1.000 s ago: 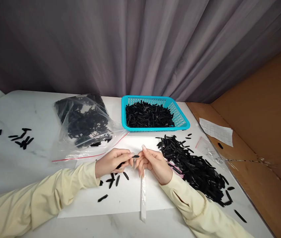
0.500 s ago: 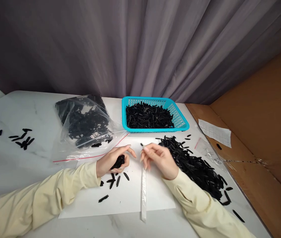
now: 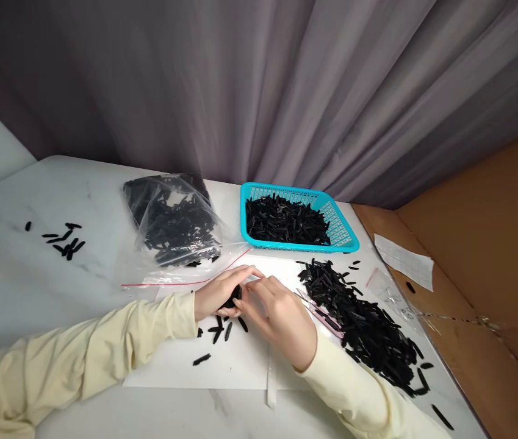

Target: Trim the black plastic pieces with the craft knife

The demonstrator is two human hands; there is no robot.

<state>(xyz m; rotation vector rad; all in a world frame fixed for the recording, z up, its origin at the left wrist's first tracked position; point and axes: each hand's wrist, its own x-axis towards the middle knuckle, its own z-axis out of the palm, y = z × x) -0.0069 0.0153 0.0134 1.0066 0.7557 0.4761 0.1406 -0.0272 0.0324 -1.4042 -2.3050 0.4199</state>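
Grey-purple curtains hang behind a pale marbled worktop [image 3: 34, 286], with brown cardboard panels closing off the right side. Both hands meet over a white sheet of paper [image 3: 235, 366] at the middle: the left hand [image 3: 222, 292] is curled around a small bunch of black strips [image 3: 232, 299], and the right hand [image 3: 277, 317] has its fingers brought in against that bunch, though whether it pinches one strip or only touches them cannot be told from this angle. A few loose black strips [image 3: 215, 334] lie on the paper just below the hands, and a narrow clear sleeve [image 3: 271, 384] pokes out from under the right wrist toward the near edge. As a judgement of progress, much seems left: a large heap of black strips [image 3: 359, 323] spreads to the right of the hands, a turquoise basket [image 3: 350, 241] behind it holds a further load, and a clear zip bag [image 3: 171, 231] to the left is also full of them. Only the single sleeve is in sight near the hands, so little finished work shows. Off to the far left a small scatter of strips [image 3: 64, 241] sits apart, and a printed slip of paper [image 3: 402, 259] rests on the cardboard at right.
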